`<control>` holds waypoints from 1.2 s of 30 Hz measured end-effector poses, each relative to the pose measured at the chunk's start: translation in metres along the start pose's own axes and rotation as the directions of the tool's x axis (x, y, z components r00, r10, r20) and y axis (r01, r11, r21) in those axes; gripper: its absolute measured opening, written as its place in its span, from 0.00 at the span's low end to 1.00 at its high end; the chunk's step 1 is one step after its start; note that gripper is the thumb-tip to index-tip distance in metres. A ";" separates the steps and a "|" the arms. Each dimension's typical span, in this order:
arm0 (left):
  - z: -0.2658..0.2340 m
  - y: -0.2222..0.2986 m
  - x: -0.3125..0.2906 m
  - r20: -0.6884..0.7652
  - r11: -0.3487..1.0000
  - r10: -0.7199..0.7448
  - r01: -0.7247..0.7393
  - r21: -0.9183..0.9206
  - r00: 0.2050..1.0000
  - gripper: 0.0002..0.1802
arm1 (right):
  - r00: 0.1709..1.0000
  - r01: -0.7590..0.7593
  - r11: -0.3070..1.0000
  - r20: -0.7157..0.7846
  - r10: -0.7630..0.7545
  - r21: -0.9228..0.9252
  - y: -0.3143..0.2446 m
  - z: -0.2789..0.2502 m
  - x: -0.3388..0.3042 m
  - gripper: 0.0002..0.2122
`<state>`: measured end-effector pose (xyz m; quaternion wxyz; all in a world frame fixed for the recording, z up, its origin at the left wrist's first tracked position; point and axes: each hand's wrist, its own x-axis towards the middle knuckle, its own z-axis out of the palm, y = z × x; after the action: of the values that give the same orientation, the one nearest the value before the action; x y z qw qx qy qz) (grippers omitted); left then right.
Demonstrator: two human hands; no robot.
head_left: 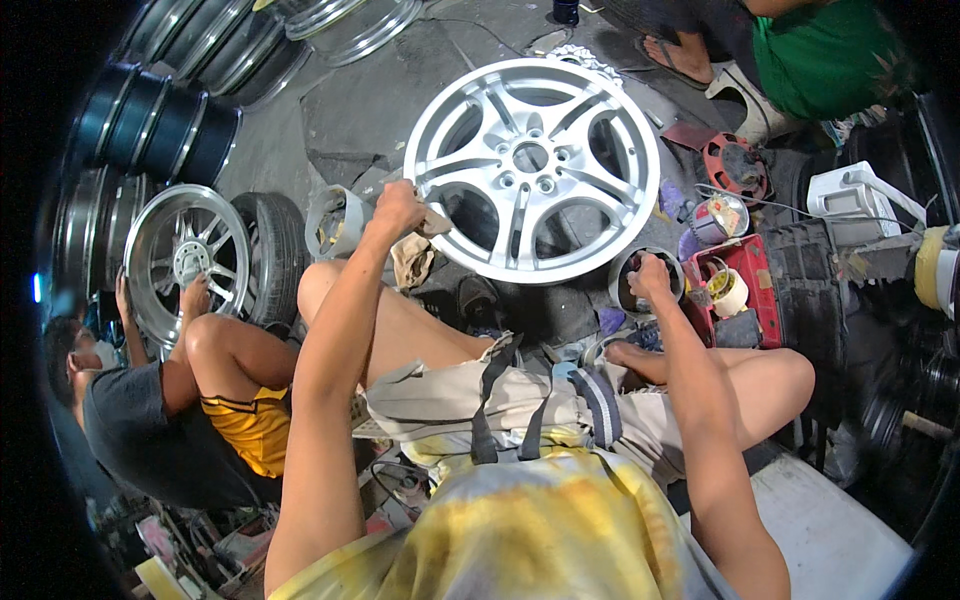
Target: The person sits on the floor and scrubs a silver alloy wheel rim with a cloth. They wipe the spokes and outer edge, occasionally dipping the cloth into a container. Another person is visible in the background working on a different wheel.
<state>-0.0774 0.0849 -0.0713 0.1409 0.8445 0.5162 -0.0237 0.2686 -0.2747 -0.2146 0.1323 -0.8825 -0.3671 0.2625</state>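
Observation:
A silver five-spoke wheel rim [575, 187] lies face up on the floor in front of my knees. My left hand [399, 208] is closed on a small grey-brown rag [434, 222] at the wheel's near left edge. Just below it is a crumpled tan cloth [412, 262]. To the wheel's near right, my right hand [652, 277] is closed over a round, dark-mouthed container [676, 268]. What its fingers hold is hidden.
At left, a person [130, 420] handles another wheel [180, 205] beside a tyre [275, 255]. Stacked rims [150, 120] stand behind. A grey bucket [345, 222] sits left of my hand. On the right are a red crate [765, 290], a white container [845, 205] and a seated person in green [820, 60].

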 end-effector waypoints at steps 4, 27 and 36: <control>-0.011 0.042 -0.005 0.070 0.994 0.040 -0.046 0.098 0.997 0.21 | 1.000 -0.017 1.000 0.013 0.017 0.020 0.028 0.002 0.003 0.10; -0.071 -0.015 0.034 -0.465 0.943 -0.273 0.139 -0.302 0.842 0.28 | 0.987 0.089 0.976 0.152 -0.059 -0.200 0.002 -0.016 -0.012 0.21; -0.031 -0.008 0.017 -0.210 0.940 0.020 -0.090 -0.329 0.977 0.15 | 0.992 0.109 0.991 0.075 -0.103 -0.074 0.011 -0.012 0.007 0.13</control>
<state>-0.0798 0.1106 -0.0466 0.2300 0.8201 0.5004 0.1552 0.2860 -0.2780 -0.2124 0.0987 -0.8563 -0.4279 0.2718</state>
